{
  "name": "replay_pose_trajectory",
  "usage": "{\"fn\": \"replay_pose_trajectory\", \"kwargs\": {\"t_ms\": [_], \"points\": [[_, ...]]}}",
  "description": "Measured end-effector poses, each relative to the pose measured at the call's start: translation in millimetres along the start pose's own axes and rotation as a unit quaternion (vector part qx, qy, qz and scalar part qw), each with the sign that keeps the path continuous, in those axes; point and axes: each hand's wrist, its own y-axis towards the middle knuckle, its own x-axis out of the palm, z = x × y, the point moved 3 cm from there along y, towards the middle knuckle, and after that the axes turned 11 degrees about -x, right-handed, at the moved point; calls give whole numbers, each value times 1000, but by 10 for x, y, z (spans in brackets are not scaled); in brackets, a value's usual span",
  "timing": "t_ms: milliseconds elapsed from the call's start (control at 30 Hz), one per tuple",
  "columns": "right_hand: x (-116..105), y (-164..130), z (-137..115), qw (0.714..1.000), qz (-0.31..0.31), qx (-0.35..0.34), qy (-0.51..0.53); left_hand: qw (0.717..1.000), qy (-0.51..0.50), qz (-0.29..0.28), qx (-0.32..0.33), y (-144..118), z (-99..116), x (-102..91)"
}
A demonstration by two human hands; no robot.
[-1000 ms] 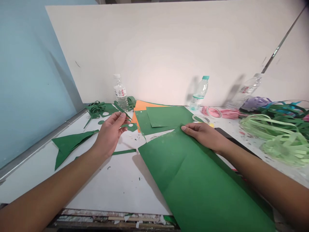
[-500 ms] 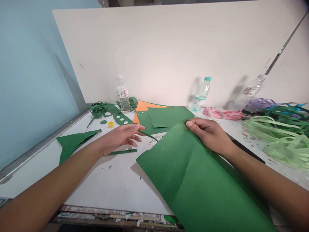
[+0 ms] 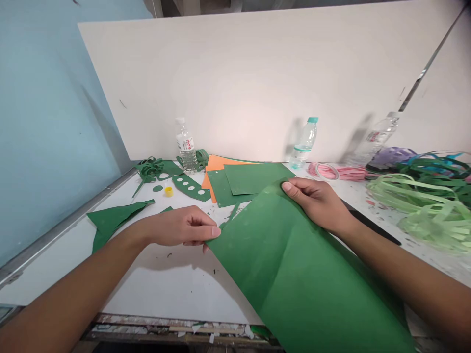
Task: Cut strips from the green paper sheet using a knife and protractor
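A: What is seen at the left of the white table (image 3: 154, 284)?

B: A dark green triangular offcut (image 3: 110, 219) is laid there, with a small yellow cap (image 3: 169, 191) and a green strip punched with round holes (image 3: 191, 188) behind it. A water bottle with a white cap (image 3: 185, 145) is stood against the back board.

A: And the left hand (image 3: 180, 226)?

B: It is curled, and the near left corner of the large green paper sheet (image 3: 294, 274) is pinched between thumb and fingertips.

A: How is that sheet described?

B: It is dark green, matte and faintly scuffed. A fold crease is seen running down its middle, so that it is slightly tented. It is spread from the table's centre toward the near right edge, which it overhangs.

A: And the right hand (image 3: 318, 202)?

B: The sheet's far corner is gripped by it, thumb on top and fingers closed beneath. Smaller green sheets (image 3: 253, 177) on orange paper (image 3: 217, 162) are laid just behind. Further right, a bottle with a teal cap (image 3: 304, 142), pink strips (image 3: 342, 171) and pale green paper strips (image 3: 423, 206) are heaped.
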Motion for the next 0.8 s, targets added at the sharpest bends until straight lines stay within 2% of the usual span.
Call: {"fn": "replay_pose_trajectory", "kwargs": {"t_ms": [100, 267, 467, 533, 667, 800], "points": [[16, 1, 47, 1000, -12, 4, 9, 999, -34, 27, 19, 42, -3, 13], [17, 1, 151, 999, -27, 14, 12, 997, -35, 66, 6, 83, -72, -42], [70, -21, 202, 996, -84, 31, 14, 996, -77, 48, 7, 101, -108, -85], [107, -41, 211, 993, -116, 35, 12, 998, -50, 42, -8, 88, -118, -100], [164, -64, 232, 986, -164, 27, -7, 994, 83, -2, -75, 6, -122, -135], [178, -65, 219, 982, -183, 10, -37, 976, 164, 29, -140, -145, -97, -233]]}}
